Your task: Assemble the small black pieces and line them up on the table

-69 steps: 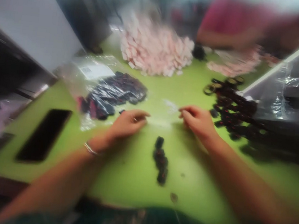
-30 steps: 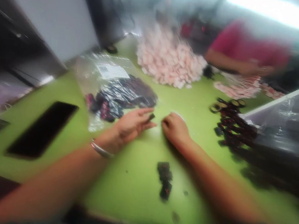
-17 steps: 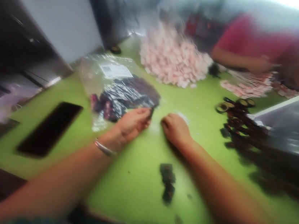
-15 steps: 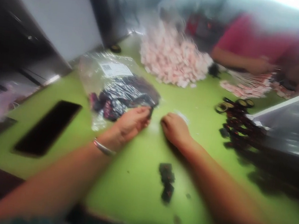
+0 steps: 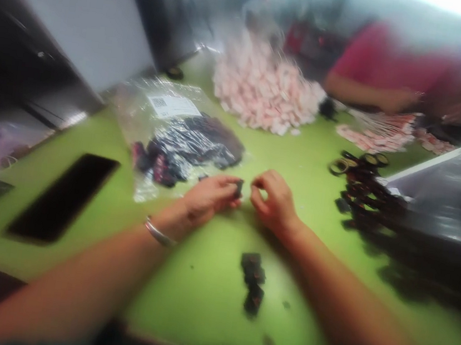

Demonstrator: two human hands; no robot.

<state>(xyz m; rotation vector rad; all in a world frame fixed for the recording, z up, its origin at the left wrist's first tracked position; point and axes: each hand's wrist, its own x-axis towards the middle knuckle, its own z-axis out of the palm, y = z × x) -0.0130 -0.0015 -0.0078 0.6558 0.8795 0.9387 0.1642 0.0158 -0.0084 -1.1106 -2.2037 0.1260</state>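
The left hand (image 5: pixel 210 198) pinches a small dark piece (image 5: pixel 238 188) at its fingertips; the right hand (image 5: pixel 273 200), fingers curled narrow, is just beside it, and whether it grips anything cannot be told. A short row of pieces (image 5: pixel 253 281) lies near on the green table (image 5: pixel 197 303), seemingly finished. The bag (image 5: pixel 175 143) far left looks well filled, so much seems left
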